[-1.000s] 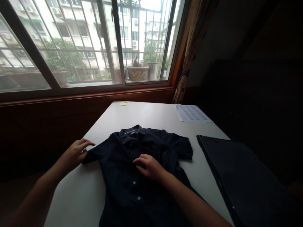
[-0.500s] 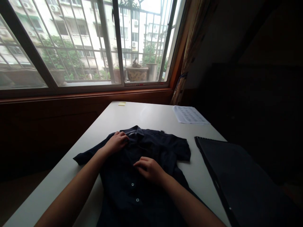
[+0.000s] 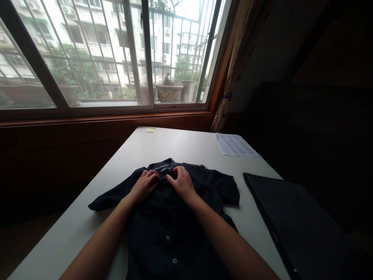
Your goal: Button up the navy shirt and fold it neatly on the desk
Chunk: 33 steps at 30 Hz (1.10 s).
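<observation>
A dark navy short-sleeved shirt (image 3: pixel 157 229) lies front side up on the white table (image 3: pixel 186 146), its collar toward the window and light buttons showing down the front. My left hand (image 3: pixel 145 182) is closed on the left side of the collar, fingers curled into the cloth. On the other side of the neck opening, my right hand (image 3: pixel 183 181) pinches the right collar edge between thumb and fingers. A pale label shows inside the neck between the hands. The fingertips are partly hidden by the dark fabric.
A black folder-like flat item (image 3: pixel 294 217) lies along the table's right side. Printed sheets (image 3: pixel 236 145) rest at the far right corner and a yellow sticky note (image 3: pixel 150 130) at the far left. Beyond the table are a barred window and a tied curtain (image 3: pixel 223 109).
My right hand has moved up from the middle of the shirt front to the right side of the collar. My left hand stays at the left collar, and the view has shifted slightly.
</observation>
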{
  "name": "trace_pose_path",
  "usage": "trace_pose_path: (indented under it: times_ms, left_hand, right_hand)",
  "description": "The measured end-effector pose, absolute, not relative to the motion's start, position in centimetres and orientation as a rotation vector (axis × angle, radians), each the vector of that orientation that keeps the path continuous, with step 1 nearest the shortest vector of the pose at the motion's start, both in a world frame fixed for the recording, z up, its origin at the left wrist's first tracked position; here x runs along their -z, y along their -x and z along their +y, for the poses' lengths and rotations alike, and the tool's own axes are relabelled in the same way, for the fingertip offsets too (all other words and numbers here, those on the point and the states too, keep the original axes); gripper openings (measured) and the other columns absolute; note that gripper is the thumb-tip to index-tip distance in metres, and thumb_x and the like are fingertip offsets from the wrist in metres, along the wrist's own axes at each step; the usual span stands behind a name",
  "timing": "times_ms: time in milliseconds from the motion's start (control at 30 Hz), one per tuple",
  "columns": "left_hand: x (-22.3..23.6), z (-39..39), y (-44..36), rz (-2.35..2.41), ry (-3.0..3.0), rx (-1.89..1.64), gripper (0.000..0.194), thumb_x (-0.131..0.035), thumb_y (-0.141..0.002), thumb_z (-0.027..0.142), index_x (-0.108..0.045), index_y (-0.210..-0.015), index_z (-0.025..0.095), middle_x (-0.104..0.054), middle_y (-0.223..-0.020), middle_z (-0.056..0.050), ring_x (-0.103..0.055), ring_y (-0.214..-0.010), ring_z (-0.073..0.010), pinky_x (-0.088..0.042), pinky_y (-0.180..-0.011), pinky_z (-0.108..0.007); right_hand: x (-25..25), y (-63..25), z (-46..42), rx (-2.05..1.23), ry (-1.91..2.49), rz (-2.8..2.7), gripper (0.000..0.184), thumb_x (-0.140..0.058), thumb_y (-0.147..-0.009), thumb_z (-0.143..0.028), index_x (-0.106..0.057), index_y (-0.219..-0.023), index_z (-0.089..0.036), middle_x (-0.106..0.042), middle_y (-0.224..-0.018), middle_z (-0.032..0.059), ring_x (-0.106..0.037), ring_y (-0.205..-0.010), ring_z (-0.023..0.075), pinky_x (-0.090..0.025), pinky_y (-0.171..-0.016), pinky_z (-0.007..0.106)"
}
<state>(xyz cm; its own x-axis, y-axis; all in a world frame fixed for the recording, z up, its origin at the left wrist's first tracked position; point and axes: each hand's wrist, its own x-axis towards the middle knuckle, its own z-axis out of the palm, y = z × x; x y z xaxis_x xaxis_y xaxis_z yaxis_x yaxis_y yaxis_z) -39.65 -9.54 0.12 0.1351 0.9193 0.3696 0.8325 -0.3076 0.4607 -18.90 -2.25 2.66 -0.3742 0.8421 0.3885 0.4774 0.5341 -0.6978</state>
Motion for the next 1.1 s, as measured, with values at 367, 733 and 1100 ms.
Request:
trace_pose_path:
  times_ms: [367, 733, 1100]
  left_hand:
    - [-0.3, -9.5, 39.7, 1.663, -2.048, -1.094, 0.013, -0.053, -0.094, 0.028, -0.062, -0.100, 0.021, -0.066, -0.099, -0.007, -0.060, -0.094, -0.0235, -0.049, -0.088, -0.039]
    - [-4.5, -6.0, 37.3, 1.569, -1.599, -1.292, 0.018, -0.058, -0.089, 0.031, -0.065, -0.099, 0.018, -0.069, -0.093, -0.006, -0.063, -0.086, -0.0209, -0.048, -0.079, -0.032]
    - [-0.3, -4.5, 36.0, 1.378, -1.300, -1.337, 0.027, -0.063, -0.085, 0.040, -0.065, -0.098, 0.017, -0.062, -0.079, 0.000, -0.049, -0.059, -0.0100, -0.036, -0.054, -0.021]
  right_hand:
    - [1.2, 17.5, 0.7, -0.911, 0.968, -1.766, 0.026, -0.057, -0.089, -0.038, -0.072, -0.097, -0.018, -0.072, -0.094, 0.0075, -0.065, -0.090, 0.0244, -0.051, -0.084, 0.037]
    - [1.4, 17.4, 1.3, -1.184, 0.914, -1.529, 0.033, -0.058, -0.088, -0.038, -0.068, -0.111, -0.016, -0.074, -0.108, 0.0110, -0.068, -0.100, 0.0269, -0.053, -0.089, 0.040]
    - [1.1, 17.3, 1.4, -1.146, 0.919, -1.505, 0.025, -0.058, -0.088, -0.038, -0.072, -0.099, -0.019, -0.072, -0.095, 0.0063, -0.066, -0.091, 0.0250, -0.050, -0.084, 0.037]
